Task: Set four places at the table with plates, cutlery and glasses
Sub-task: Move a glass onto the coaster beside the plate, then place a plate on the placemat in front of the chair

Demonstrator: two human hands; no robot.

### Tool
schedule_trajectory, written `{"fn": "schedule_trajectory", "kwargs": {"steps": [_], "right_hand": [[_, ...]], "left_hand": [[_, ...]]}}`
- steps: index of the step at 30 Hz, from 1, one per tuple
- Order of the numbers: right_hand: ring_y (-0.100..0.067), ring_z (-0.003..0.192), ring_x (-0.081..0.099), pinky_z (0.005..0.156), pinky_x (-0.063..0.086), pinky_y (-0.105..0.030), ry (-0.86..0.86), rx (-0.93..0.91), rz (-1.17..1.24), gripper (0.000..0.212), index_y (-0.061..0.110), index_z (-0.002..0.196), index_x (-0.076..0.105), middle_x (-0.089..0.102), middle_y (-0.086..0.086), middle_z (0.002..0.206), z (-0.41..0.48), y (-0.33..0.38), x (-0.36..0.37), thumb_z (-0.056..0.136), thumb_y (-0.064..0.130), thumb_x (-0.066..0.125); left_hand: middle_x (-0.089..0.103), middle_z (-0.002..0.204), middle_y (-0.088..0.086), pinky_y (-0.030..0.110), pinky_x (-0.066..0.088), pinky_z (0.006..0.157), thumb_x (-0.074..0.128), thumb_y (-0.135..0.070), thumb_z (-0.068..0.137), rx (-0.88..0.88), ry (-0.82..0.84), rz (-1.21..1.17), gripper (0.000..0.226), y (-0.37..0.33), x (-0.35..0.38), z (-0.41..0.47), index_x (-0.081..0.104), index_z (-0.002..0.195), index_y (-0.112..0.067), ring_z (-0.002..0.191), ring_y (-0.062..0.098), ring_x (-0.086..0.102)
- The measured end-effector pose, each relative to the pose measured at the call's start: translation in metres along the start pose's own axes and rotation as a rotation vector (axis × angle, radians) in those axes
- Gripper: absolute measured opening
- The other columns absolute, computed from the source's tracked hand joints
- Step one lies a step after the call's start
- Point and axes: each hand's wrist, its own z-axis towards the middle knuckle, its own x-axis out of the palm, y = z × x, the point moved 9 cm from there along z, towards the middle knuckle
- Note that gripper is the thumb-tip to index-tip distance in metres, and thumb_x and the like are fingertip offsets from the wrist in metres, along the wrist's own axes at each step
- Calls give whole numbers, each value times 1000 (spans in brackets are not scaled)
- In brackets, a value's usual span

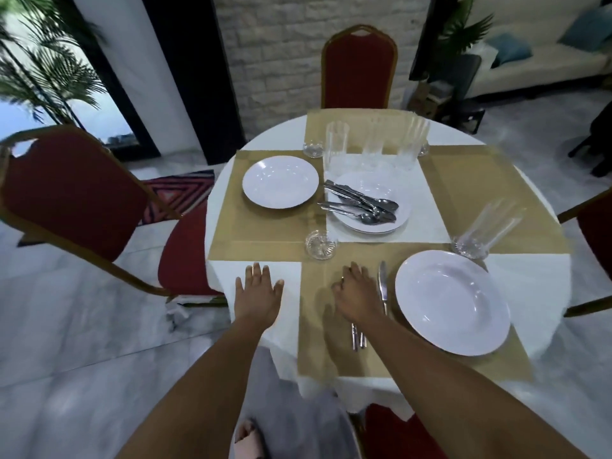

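Observation:
A round table in a white cloth carries gold placemats. A white plate lies on the near mat, with a knife at its left. My right hand rests flat on that mat over cutlery, whose handles stick out beneath my wrist. My left hand lies spread on the cloth near the edge, holding nothing. A second plate sits on the left mat. In the centre a stack of plates holds several pieces of cutlery. Glasses stand near the near plate, at the mat corner and at the back.
Red chairs with gold frames stand at the left, the far side and the right edge. A further chair seat is tucked under the near edge. A patterned rug lies on the marble floor at left.

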Motion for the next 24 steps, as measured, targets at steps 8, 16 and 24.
{"fn": "schedule_trajectory", "kwargs": {"steps": [8, 16, 24], "right_hand": [[-32, 143, 28, 117, 23, -43, -17, 91, 45, 53, 7, 145, 40, 32, -13, 156, 31, 82, 33, 97, 30, 40], [-33, 148, 20, 120, 18, -41, -91, 255, 230, 63, -1, 150, 26, 22, -19, 160, 68, 139, 40, 99, 33, 43], [-36, 140, 32, 112, 31, -44, -263, 333, 484, 68, -1, 148, 28, 29, -16, 156, 132, 162, 17, 96, 35, 52]], "left_hand": [[6, 162, 10, 46, 2, 121, 17, -44, 102, 2, 30, -80, 62, 83, -27, 49, 12, 153, -10, 150, 24, 0], [4, 162, 8, 45, 3, 121, 21, -43, 102, 72, 41, -100, 60, 141, -58, 104, 12, 153, -13, 150, 24, -1], [-1, 162, 8, 44, -1, 121, 19, -46, 102, 140, 63, -111, 63, 139, -89, 172, 7, 154, -13, 150, 23, -5]]}}
